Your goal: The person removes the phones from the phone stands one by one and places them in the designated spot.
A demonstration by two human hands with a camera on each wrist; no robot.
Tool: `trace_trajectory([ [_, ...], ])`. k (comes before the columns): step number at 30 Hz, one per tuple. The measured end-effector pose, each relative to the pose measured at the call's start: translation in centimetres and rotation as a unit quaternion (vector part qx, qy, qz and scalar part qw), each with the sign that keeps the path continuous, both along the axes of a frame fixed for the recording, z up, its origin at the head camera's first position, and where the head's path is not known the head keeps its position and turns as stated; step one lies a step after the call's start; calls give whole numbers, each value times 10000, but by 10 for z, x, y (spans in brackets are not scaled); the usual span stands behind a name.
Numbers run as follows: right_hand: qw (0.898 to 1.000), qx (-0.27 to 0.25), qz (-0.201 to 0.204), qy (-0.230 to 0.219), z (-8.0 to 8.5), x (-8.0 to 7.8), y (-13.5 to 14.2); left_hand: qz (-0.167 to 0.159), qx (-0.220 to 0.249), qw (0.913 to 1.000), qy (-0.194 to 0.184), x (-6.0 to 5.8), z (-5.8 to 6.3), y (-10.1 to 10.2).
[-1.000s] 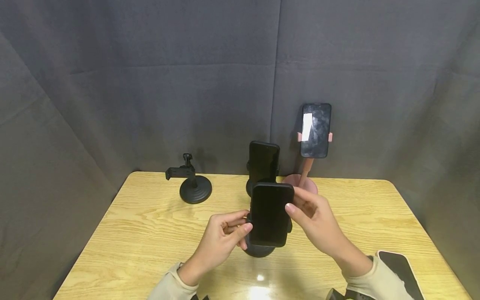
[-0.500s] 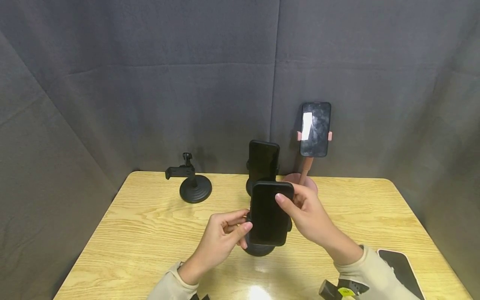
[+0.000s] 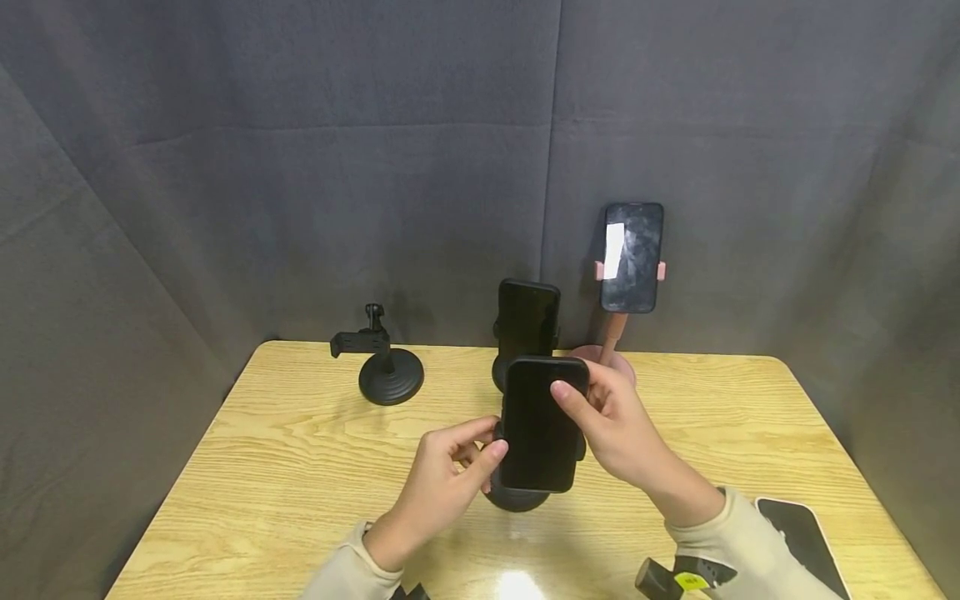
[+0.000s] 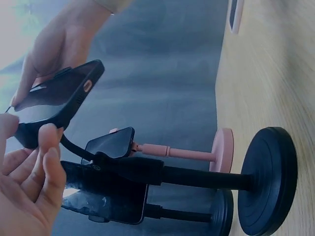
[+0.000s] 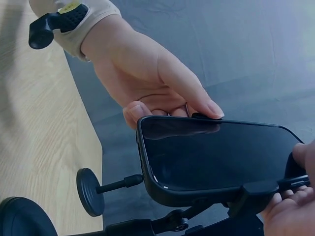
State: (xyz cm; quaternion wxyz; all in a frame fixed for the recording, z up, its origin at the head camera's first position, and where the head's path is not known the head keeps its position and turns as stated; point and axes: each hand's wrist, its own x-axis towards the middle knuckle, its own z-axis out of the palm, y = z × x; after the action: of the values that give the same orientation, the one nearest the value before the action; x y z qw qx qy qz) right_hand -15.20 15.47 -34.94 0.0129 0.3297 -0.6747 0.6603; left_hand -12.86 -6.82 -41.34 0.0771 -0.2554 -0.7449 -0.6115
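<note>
A black-cased smartphone [image 3: 543,429] stands upright, screen toward me, in the clamp of a black phone stand. Only part of this stand's round base [image 3: 517,500] shows below it in the head view. My left hand [image 3: 442,483] pinches the black clamp arm at the phone's left edge with thumb and fingers. My right hand [image 3: 618,425] grips the phone's upper right side, thumb on the screen and fingers behind. In the right wrist view, the opposite clamp arm [image 5: 253,194] lies along the phone's other edge. The phone hides much of the stand.
Behind, a second phone [image 3: 527,321] sits in another black stand. Back right, a pink stand [image 3: 612,337] holds a third phone [image 3: 632,258]. A phoneless black stand [image 3: 390,375] is at back left. Another phone [image 3: 802,542] lies by my right forearm. Grey curtain [image 3: 337,183] backs the table.
My right hand has shifted left, its thumb moving from the phone's right edge onto the screen. The left hand keeps its place at the clamp, its fingers shifting slightly.
</note>
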Motion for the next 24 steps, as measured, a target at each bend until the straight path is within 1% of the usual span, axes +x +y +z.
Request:
trace_trajectory([
  [2,10000,1,-15,-25,0,0,0,160,-67,9993,337,-1,-2,3],
  [5,10000,-26,-7,-68,1,1,0,316,-108,9961,814,-3,-5,7],
  [8,9999,-42,-27,-96,1,1,-1,384,-47,9926,1150,-4,-7,10],
  [13,9998,20,-118,-164,2,2,-1,450,146,9885,1436,-6,-11,15],
  [18,9996,82,-190,-182,2,3,-2,504,316,9864,1530,-7,-14,20],
  [24,9996,37,-192,-186,2,3,-2,688,439,9824,1680,-8,-17,25],
])
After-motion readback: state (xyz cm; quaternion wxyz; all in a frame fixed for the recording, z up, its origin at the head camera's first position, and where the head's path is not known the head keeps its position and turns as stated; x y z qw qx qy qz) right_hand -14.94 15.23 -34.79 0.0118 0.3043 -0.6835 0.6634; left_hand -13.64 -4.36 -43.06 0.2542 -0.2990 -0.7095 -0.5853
